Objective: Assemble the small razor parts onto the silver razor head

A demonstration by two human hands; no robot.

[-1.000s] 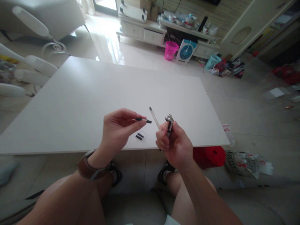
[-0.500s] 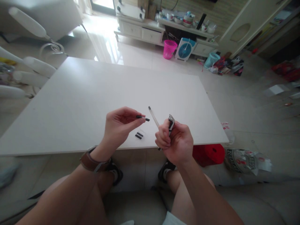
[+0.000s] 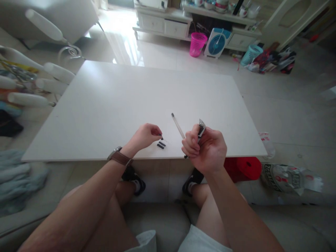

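The left hand (image 3: pixel 147 134) is what draws my eye: a moment ago it held its little piece up in front of the watcher's view, and now it has dropped low over the glossy white rectangular table (image 3: pixel 136 101). Its fingers are nearly closed, pinching a small, dark, stick-like piece (image 3: pixel 161 135) just beside the clear little packet with two black strips (image 3: pixel 161 145), which lies near the table's front edge. I can't tell whether the piece touches the packet.

The right hand (image 3: pixel 206 148) is curled in a fist around a black-and-silver metal tool (image 3: pixel 201 128), toothed head upward, much as before. The slim translucent rod with a dark tip (image 3: pixel 177 125) runs down behind that fist; whether it is gripped or simply lying there, I can't say.

To my mind, the work has shifted to the packet, with the right hand merely keeping the tool ready.
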